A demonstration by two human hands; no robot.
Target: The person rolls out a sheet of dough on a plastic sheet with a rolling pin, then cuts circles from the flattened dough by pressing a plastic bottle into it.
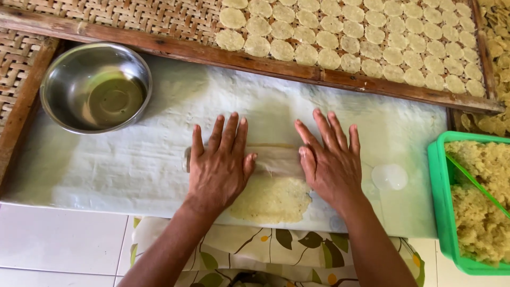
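Fingers [229, 130] of both hands lie spread and flat, palms down, pressing on a roller [273, 159] wrapped in clear plastic; nothing is gripped. Behind them a woven bamboo tray [133, 21] with a wooden frame carries rows of small pale dough discs [350, 40]. Under the hands a white sheet [117, 159] covers the floor, touching the tray's front rail. At far right a green tub [438, 186] holds yellowish crumbly dough. At upper left a steel bowl [95, 87] with a little liquid sits on the sheet. The left hand [219, 165] covers the roller's left part, the right hand [332, 162] its right end. Just below the roller, between the wrists, lies a flattened dough patch [273, 199]. Near the right hand, beside the tub, rests a small round clear lid [389, 176].
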